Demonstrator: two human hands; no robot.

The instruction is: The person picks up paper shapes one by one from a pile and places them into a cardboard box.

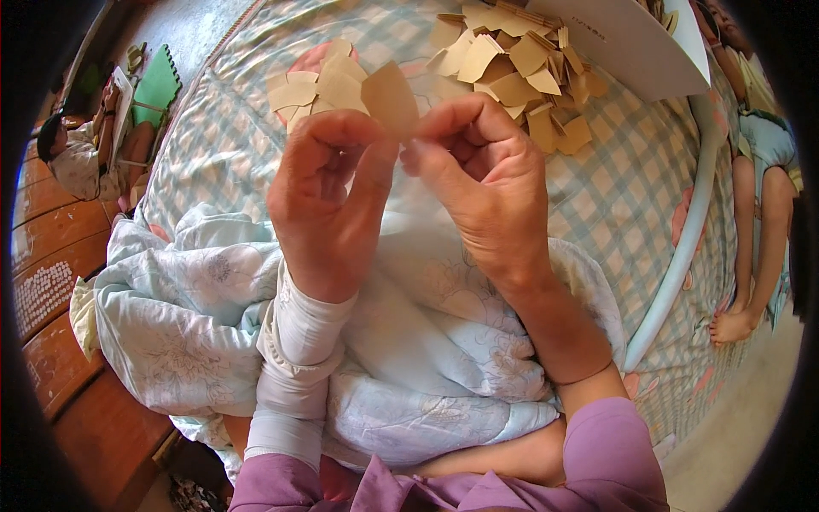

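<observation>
Both my hands are raised over a checked bedspread [623,188]. Between them is a small tan paper piece [391,98], pinched at its lower edge. My left hand [328,205] grips it with thumb and forefinger from the left. My right hand [478,183] holds it from the right with its fingertips. Behind the piece lies a small heap of similar tan pieces [320,85]. A larger pile of tan pieces [516,72] lies farther right, partly under a white sheet of card [636,43].
A pale blue flowered quilt [188,316] is bunched over my lap. A light blue bar [682,247] curves along the bed's right side. A person's legs [755,247] stand at the right. Another person [85,154] sits at the far left by brown wooden boards [60,256].
</observation>
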